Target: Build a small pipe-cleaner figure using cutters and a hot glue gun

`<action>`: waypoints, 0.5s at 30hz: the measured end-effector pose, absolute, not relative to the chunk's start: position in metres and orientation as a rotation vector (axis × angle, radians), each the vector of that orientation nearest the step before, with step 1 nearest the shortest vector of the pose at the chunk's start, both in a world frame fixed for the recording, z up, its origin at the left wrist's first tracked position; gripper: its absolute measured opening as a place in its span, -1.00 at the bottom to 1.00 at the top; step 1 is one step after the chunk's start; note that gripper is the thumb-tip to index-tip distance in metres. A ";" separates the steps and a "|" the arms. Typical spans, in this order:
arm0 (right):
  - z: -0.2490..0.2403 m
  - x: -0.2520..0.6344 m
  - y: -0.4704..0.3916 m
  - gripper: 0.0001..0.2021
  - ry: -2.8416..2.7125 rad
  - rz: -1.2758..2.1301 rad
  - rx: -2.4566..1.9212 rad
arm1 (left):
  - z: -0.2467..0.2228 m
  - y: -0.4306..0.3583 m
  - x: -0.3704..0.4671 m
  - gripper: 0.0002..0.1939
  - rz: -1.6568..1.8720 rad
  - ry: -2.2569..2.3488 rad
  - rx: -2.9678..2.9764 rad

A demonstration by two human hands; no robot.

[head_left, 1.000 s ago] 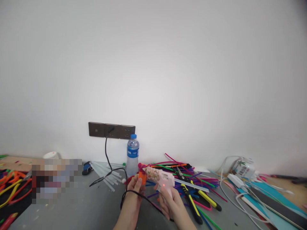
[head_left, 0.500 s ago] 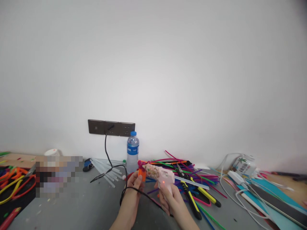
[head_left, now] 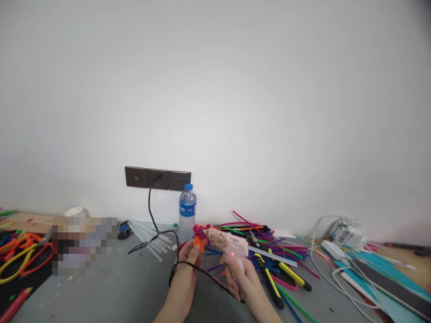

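Observation:
My left hand (head_left: 187,271) is closed on a small orange piece (head_left: 199,243) with magenta fuzzy bits (head_left: 200,230) at its top. In my right hand (head_left: 240,277) is a pale pink glue gun (head_left: 236,247), its red light lit and a clear glue stick (head_left: 276,257) sticking out of its back. The gun's nozzle end, crusted with beige and coloured bits, points left at the magenta bits; whether they touch is too small to tell. A black cord (head_left: 202,271) runs over my left wrist to below my right hand.
Behind my hands stand a water bottle (head_left: 187,215) and wall sockets (head_left: 158,178). Glue sticks (head_left: 151,244) lie left. Yellow-black pliers (head_left: 268,279) rest on colourful pipe cleaners (head_left: 296,251) at right, with white cables (head_left: 336,282) and a dark phone-like slab (head_left: 387,286) beyond.
The nozzle of the glue gun has shifted slightly right relative to the orange piece, and the magenta bits show more openly. The whole view has moved slightly.

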State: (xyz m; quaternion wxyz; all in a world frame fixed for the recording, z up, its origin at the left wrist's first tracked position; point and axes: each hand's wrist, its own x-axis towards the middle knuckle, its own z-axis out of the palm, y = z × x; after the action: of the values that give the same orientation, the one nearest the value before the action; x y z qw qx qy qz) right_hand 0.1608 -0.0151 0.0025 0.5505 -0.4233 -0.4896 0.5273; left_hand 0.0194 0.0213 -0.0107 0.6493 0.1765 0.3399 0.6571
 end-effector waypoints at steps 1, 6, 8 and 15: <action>0.004 0.160 -0.015 -0.47 -1.153 1.252 -0.998 | -0.011 0.021 0.019 -0.58 1.494 0.778 0.399; 0.005 0.161 -0.015 -0.47 -1.154 1.273 -0.992 | -0.009 0.021 0.020 -0.59 1.486 0.794 0.409; 0.003 0.162 -0.014 -0.48 -1.172 1.278 -0.992 | -0.009 0.021 0.019 -0.60 1.493 0.780 0.410; -0.001 0.165 -0.013 -0.46 -1.201 1.245 -1.025 | -0.004 0.018 0.016 -0.67 1.492 0.764 0.398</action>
State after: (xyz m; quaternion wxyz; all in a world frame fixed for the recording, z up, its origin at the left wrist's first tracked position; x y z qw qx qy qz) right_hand 0.1653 -0.0127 -0.0008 0.5358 -0.4306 -0.5044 0.5226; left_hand 0.0164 0.0181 -0.0037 0.6513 0.1753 0.3366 0.6571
